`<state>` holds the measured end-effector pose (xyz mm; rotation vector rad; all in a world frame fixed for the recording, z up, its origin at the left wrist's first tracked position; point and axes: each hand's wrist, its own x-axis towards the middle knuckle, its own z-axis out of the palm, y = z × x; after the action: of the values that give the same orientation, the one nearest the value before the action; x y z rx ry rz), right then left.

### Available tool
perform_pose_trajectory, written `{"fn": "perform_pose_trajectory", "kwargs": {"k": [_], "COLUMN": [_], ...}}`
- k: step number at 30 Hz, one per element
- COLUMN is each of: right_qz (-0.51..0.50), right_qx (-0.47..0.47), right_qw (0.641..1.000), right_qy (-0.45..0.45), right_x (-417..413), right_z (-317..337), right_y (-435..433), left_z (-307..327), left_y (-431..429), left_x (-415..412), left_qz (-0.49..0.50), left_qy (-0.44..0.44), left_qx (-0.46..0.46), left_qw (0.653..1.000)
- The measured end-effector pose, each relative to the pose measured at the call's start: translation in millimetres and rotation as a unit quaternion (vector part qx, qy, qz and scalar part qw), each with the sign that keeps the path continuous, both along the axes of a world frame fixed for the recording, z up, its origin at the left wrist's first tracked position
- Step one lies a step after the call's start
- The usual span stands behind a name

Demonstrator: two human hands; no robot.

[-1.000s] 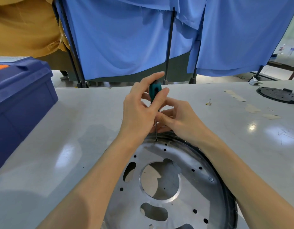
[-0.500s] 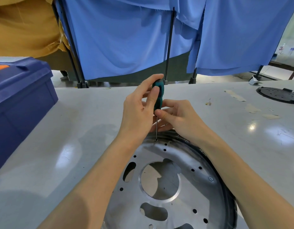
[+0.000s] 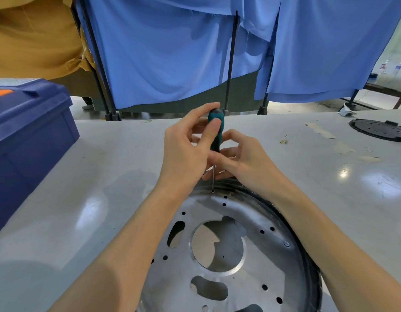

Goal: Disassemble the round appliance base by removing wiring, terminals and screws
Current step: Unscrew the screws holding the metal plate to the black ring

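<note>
My left hand (image 3: 186, 149) is wrapped around the green handle of the screwdriver (image 3: 216, 127), thumb flat on its side and forefinger over the cap. My right hand (image 3: 244, 161) pinches the tool lower down, where the handle meets the thin shaft, and steadies it upright. The tip sits in a screw (image 3: 212, 191) at the far rim of the round appliance base (image 3: 274, 262), which lies flat at the near edge of the table (image 3: 82, 176), between my forearms.

I judge the job well along but not finished. The metal face shows many empty holes and open cut-outs, and I see no wiring or terminals on it, though anything underneath is hidden from me. The screw under the tip is not yet out, and a second screw (image 3: 286, 244) sits on the right side of the plate. My own forearms cover part of the rim, so more may remain there.

A blue toolbox (image 3: 30, 136) stands at the left edge, well apart from the work. A black round part (image 3: 379, 130) lies at the far right edge, with tape scraps (image 3: 321, 131) near it. Blue curtains (image 3: 161, 52) hang beyond the far edge. Nothing crowds the tool; only my own fingers block my view of the shaft.
</note>
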<state>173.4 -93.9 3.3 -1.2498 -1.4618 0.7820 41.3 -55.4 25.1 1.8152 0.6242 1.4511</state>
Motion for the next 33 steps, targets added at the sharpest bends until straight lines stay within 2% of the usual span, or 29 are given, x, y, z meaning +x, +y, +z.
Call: {"fn": "perform_pose_trajectory", "kwargs": {"k": [5, 9, 14, 18, 25, 28, 33], "right_qz": [0.011, 0.007, 0.006, 0.008, 0.005, 0.012, 0.004], "right_qx": [-0.005, -0.003, 0.01, -0.005, 0.011, 0.0, 0.017], "right_qw": [1.0, 1.0, 1.0, 1.0, 1.0, 0.999, 1.0], "right_qy": [0.021, 0.015, 0.013, 0.024, 0.027, 0.04, 0.005], "right_x": [2.7, 0.8, 0.7, 1.4, 2.4, 2.5, 0.6], "right_z": [0.6, 0.2, 1.5, 1.0, -0.6, -1.0, -1.4], "right_y": [2.3, 0.8, 1.0, 0.7, 2.7, 3.3, 1.6], "left_z": [-1.6, -0.6, -1.2, -0.4, -1.9, -1.6, -1.0], "left_y": [0.2, 1.1, -0.7, 1.8, 0.1, -0.6, -2.3], "left_x": [2.9, 0.9, 2.0, -0.8, 1.9, 1.9, 1.6], "left_qz": [-0.006, -0.027, -0.003, -0.04, -0.011, -0.041, -0.016], "left_qy": [0.02, 0.003, 0.007, -0.019, 0.02, 0.002, 0.003], "left_qx": [0.008, -0.016, 0.007, -0.02, 0.022, 0.003, 0.014], "left_qw": [1.0, 1.0, 1.0, 0.999, 0.999, 0.999, 1.0]}}
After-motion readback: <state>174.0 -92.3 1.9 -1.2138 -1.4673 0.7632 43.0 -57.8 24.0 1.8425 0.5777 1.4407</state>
